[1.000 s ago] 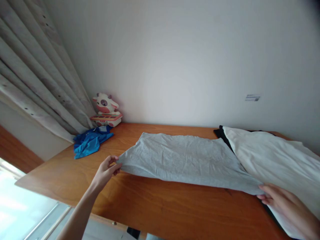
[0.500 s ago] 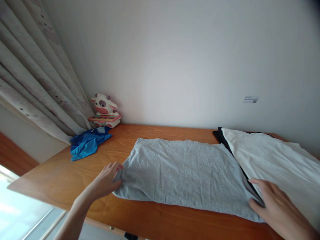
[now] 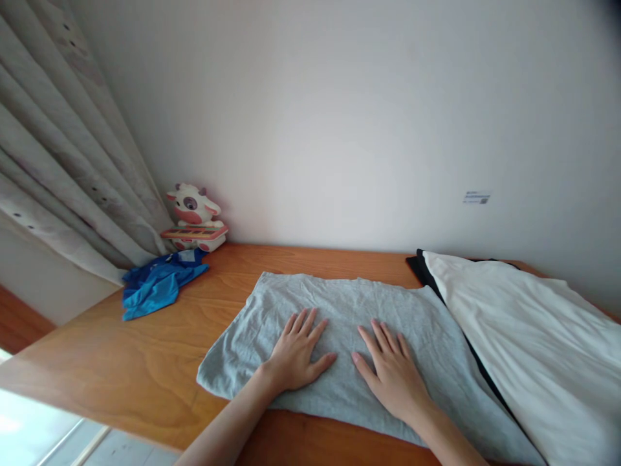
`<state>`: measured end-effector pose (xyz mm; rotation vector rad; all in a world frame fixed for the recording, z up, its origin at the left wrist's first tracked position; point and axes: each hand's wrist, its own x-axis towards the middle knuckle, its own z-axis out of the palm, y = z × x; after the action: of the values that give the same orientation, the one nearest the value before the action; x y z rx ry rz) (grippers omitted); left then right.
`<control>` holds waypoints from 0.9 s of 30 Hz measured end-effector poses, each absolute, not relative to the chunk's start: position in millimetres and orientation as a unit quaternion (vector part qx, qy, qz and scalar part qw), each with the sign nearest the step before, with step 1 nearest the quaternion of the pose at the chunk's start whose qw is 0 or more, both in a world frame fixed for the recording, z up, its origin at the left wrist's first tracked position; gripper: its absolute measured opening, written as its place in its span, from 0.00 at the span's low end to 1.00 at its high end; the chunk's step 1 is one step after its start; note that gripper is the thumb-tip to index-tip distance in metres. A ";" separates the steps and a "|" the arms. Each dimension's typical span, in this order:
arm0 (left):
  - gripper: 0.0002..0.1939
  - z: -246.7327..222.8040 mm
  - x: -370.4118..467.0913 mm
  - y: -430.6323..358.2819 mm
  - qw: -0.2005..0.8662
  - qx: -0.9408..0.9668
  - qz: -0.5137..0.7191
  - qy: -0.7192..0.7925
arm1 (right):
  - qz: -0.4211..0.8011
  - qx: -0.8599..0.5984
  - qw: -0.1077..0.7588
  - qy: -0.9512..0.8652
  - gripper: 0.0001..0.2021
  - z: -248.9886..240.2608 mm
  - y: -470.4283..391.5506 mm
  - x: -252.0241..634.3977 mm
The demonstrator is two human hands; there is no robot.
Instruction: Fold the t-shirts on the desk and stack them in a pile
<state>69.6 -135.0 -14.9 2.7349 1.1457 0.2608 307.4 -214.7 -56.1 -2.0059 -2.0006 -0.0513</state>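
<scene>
A light grey piece of clothing (image 3: 339, 298) lies spread out on the wooden table, slightly wrinkled, with its near edge close to the table's front. My left hand (image 3: 298, 353) rests flat on the cloth left of its middle, fingers spread and palm down. Just to the right, my right hand (image 3: 391, 369) also lies flat on it with the fingers apart. Neither hand grips the fabric. The cloth's right side meets a white garment (image 3: 514, 310), which lies over a black one (image 3: 422, 270).
At the back left, a toy cow with a keyboard (image 3: 194, 220) stands by the curtain (image 3: 63, 142). A crumpled blue garment (image 3: 162, 281) lies before it. The wooden table (image 3: 145, 356) backs onto a white wall bearing a small label (image 3: 477, 197).
Both hands have moved inward from the grey cloth's left and right near corners to its middle and now lie flat on it. The view has shifted slightly.
</scene>
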 end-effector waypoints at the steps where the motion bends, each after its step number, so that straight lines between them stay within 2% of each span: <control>1: 0.40 -11.6 61.9 -139.5 0.086 0.922 0.077 0.369 | -0.021 -0.700 0.156 -0.696 0.33 -58.8 -223.3 305.9; 4: 0.40 4.0 50.6 -151.2 0.087 0.930 0.048 0.353 | -0.030 -0.697 0.173 -0.695 0.33 -58.1 -238.4 299.2; 9: 0.26 21.7 91.7 -134.2 0.037 0.901 0.044 0.430 | -0.006 -0.679 0.197 -0.707 0.24 -30.1 -198.8 286.8; 12: 0.25 8.6 130.7 -109.0 0.022 0.869 0.069 0.490 | -0.008 -0.667 0.207 -0.716 0.24 -20.4 -154.8 277.2; 15: 0.28 -16.5 147.6 -88.5 0.018 0.830 0.096 0.548 | 0.000 -0.676 0.181 -0.715 0.25 -27.1 -124.6 272.9; 17: 0.30 -30.1 139.9 -76.1 0.017 0.830 0.114 0.545 | 0.003 -0.685 0.170 -0.708 0.26 -36.0 -115.2 279.2; 22: 0.34 -39.2 76.8 -37.1 0.023 0.821 0.139 0.553 | -0.026 -0.757 0.124 -0.641 0.37 -53.9 -113.6 336.4; 27: 0.34 -37.3 16.6 -6.9 0.017 0.797 0.134 0.588 | -0.043 -0.831 0.068 -0.550 0.40 -63.5 -126.6 409.4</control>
<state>16.6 -6.9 -37.3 2.4781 1.8285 0.4158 409.4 -126.6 -63.5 -2.5026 -1.6577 -0.1309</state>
